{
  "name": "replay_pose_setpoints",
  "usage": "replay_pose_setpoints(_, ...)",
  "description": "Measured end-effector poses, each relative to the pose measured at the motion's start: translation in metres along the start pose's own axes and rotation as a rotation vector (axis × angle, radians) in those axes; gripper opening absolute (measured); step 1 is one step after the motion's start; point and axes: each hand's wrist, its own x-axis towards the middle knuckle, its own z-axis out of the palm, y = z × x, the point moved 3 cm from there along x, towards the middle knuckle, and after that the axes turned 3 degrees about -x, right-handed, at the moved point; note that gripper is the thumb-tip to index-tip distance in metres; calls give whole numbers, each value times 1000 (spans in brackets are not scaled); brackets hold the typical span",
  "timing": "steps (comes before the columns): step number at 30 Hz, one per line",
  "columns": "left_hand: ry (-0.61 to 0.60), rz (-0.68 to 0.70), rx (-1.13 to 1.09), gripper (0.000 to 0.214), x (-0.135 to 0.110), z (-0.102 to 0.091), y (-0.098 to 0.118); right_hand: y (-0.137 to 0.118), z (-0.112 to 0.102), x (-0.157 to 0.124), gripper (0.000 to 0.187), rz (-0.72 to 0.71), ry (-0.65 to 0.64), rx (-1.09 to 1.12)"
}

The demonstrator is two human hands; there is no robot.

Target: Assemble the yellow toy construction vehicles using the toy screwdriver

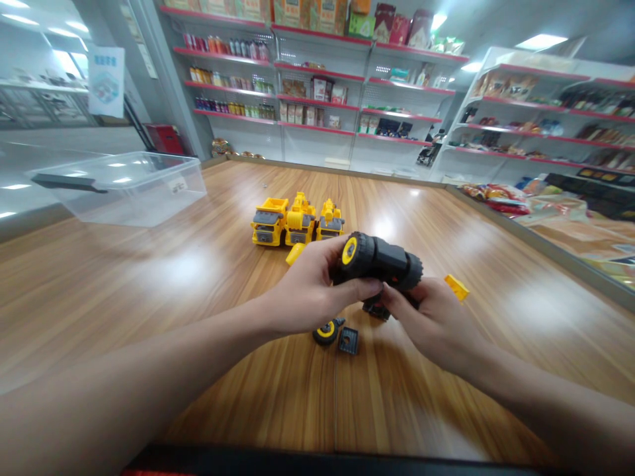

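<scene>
Both my hands hold a black toy chassis (384, 259) with black wheels and a yellow hub, raised a little above the wooden table (198, 277). My left hand (310, 287) grips its left end with the thumb underneath. My right hand (434, 324) pinches its underside from the right. Below the hands lie a loose yellow-hubbed wheel (325, 332) and a small dark square part (348, 340). A yellow piece (456, 287) lies just right of my right hand, and another yellow piece (294, 254) sits behind my left hand.
Three yellow toy construction trucks (296, 223) stand in a row beyond the hands. A clear plastic bin (124, 188) rests at the table's far left. Store shelves (317, 92) with goods line the back and right.
</scene>
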Motion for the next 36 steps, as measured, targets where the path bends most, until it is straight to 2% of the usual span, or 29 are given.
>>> replay_pose_setpoints(4,10,-30,-56,19,1,0,-2,-3,1,-1,23,-39,-33,-11)
replay_pose_setpoints(8,99,-64,-70,22,3,-2,-3,-11,0,-1,25,-67,-54,-82)
replay_pose_setpoints(17,110,-149,52,15,6,1,-4,-15,0,-2,22,-115,-21,-102)
replay_pose_setpoints(21,130,-232,170,25,5,0,-7,-13,1,-4,24,-112,-34,-97)
replay_pose_setpoints(24,95,-321,209,34,3,-1,-10,-11,2,-4,23,-105,-42,-86)
replay_pose_setpoints(28,28,-356,187,33,2,-2,-11,-11,2,-4,27,-95,-28,-93)
replay_pose_setpoints(33,29,-378,173,33,3,-2,-10,-10,4,-4,35,-97,-74,-95)
replay_pose_setpoints(36,34,-387,192,31,2,-2,-11,-10,4,-4,33,-106,-83,-89)
